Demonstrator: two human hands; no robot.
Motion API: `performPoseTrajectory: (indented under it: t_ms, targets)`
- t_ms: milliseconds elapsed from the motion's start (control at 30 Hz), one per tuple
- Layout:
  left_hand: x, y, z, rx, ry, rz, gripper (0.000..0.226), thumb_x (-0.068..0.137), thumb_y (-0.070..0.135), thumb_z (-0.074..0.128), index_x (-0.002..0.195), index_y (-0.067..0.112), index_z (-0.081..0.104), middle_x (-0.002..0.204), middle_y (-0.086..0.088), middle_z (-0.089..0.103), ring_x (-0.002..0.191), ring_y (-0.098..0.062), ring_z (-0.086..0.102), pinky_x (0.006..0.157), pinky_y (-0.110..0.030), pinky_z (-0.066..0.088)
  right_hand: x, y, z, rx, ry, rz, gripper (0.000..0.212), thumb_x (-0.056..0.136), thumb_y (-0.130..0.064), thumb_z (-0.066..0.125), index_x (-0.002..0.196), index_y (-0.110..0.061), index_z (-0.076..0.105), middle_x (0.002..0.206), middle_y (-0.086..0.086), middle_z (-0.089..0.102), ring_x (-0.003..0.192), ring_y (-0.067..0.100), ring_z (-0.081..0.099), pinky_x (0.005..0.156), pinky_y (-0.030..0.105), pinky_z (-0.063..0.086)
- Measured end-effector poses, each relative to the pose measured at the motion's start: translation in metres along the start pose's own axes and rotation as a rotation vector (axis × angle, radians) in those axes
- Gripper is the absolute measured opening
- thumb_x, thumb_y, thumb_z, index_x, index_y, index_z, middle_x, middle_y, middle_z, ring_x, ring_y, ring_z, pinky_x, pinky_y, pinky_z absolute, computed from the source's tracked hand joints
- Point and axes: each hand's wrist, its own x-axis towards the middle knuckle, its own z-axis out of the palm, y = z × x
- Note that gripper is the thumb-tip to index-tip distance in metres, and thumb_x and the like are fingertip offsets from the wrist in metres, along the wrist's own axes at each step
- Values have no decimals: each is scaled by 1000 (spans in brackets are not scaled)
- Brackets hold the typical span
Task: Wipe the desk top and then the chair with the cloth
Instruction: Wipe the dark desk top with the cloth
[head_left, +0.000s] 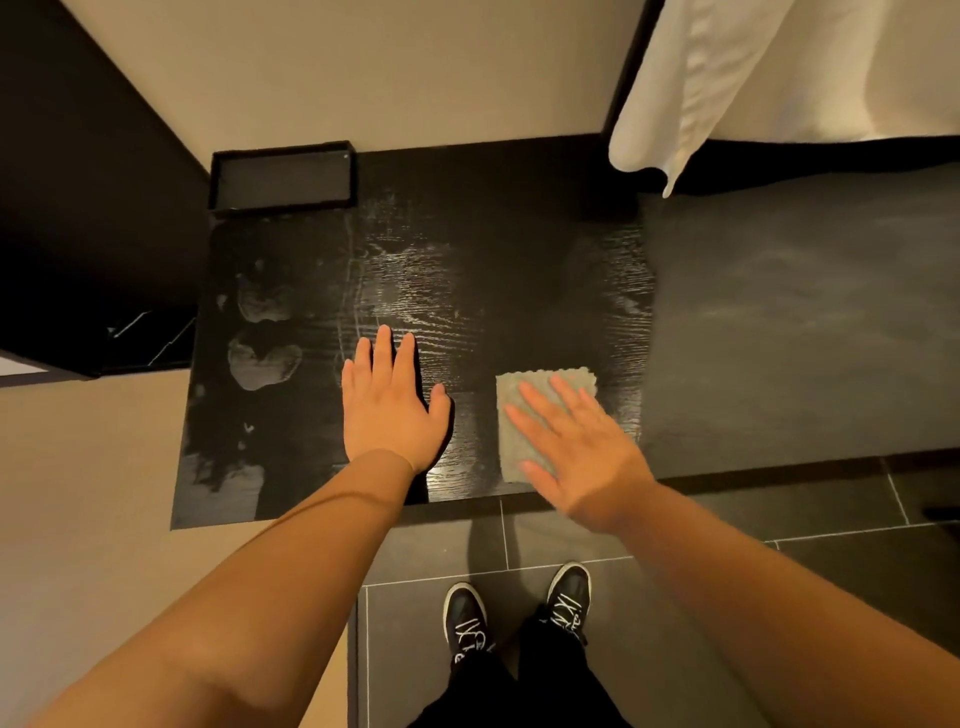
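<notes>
Progress on the task was judged early and partial. At the far left of the black wood-grain tabletop (467, 249), pale dried marks (262, 358) stood in blotches from the middle down to the near edge, so that strip was judged not yet wiped. At the back left corner a shallow black tray (283, 149) rested on the tabletop against the wall; it was the only container in view, and nothing could be made out on its dark floor apart from a tiny light speck near its right rim. Faint streaks and sheen crossed the centre of the tabletop, which may indicate a pass of the cloth, though this could not be confirmed. The left hand (392, 410) lay flat on the tabletop near the front edge, fingers straight and close together, holding nothing. Just beside it to the right, and apart from it, the folded grey cloth (511, 449) lay on the tabletop near the front right corner. The right hand (587, 457) lay over the cloth with straight, spread fingers and gripped nothing. White bed linen (727, 78) hung at the upper right. No chair was in view; that part of the task was judged wholly outstanding.
</notes>
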Motion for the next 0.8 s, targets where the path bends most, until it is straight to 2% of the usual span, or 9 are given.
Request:
performPoseTrajectory:
  t_ms: [67, 133, 233, 267, 400, 500, 567, 700, 800]
  targets:
    - [0, -2, 0, 8, -9, 9, 76, 99, 56, 37, 165, 21, 24, 174, -9, 14, 160, -33, 8, 130, -52, 10, -3, 25, -2, -9, 59, 55, 64, 101, -49, 43, 158, -20, 36, 166, 7, 28, 154, 38, 18, 126, 52, 15]
    - [0, -3, 1, 6, -12, 18, 77, 98, 57, 35, 165, 21, 23, 174, -9, 13, 160, -34, 7, 130, -52, 9, -7, 36, -3, 11, 81, 207, 64, 102, -46, 41, 157, -14, 38, 165, 12, 30, 153, 42, 20, 122, 59, 20]
    - [0, -4, 2, 13, -23, 33, 79, 98, 59, 33, 166, 20, 20, 175, -10, 10, 161, -35, 4, 130, -53, 7, -5, 8, 2, 25, 110, 464, 63, 102, -43, 35, 158, -14, 36, 165, 15, 29, 151, 48, 18, 121, 63, 18]
    - [0, -5, 3, 16, -29, 38, 80, 98, 59, 32, 166, 20, 18, 175, -11, 8, 161, -35, 3, 130, -53, 7, -4, -11, 5, 14, 133, 484, 63, 102, -42, 35, 159, -13, 34, 165, 16, 27, 151, 49, 17, 122, 63, 17]
    - [1, -7, 2, 33, -57, 67, 83, 97, 60, 31, 167, 18, 13, 175, -13, 3, 161, -37, 0, 130, -55, 4, -3, -81, 16, -53, -14, 218, 67, 103, -49, 28, 163, -25, 15, 171, 7, 3, 155, 43, -3, 126, 58, 3]
    - [1, -11, 0, 75, -91, 112, 82, 101, 61, 30, 168, 19, 8, 175, -13, -2, 161, -37, -4, 130, -56, 2, -10, -67, 6, -17, -27, 78, 66, 102, -53, 35, 162, -30, 23, 171, -1, 12, 157, 34, 3, 127, 52, 8]
    - [-1, -15, -1, 113, -104, 164, 81, 102, 62, 26, 168, 19, 5, 175, -13, -3, 161, -37, -5, 129, -56, 2, -20, -40, 1, -5, -30, 68, 63, 102, -50, 39, 161, -29, 29, 170, -1, 17, 157, 30, 6, 127, 49, 12]
    - [-25, -23, 2, 116, -79, 189, 76, 102, 61, 23, 168, 25, 11, 176, -7, 3, 162, -32, 0, 130, -54, 8, -47, 4, -6, 42, -24, 347, 61, 100, -40, 37, 159, -25, 34, 167, 2, 25, 156, 33, 12, 121, 58, 24]
    - [-39, -22, 5, 99, -48, 148, 76, 100, 62, 22, 168, 28, 15, 176, -5, 6, 162, -30, 3, 130, -53, 9, -32, -14, -14, 79, -28, 587, 62, 95, -44, 37, 152, -20, 41, 164, 6, 31, 154, 41, 15, 123, 60, 18]
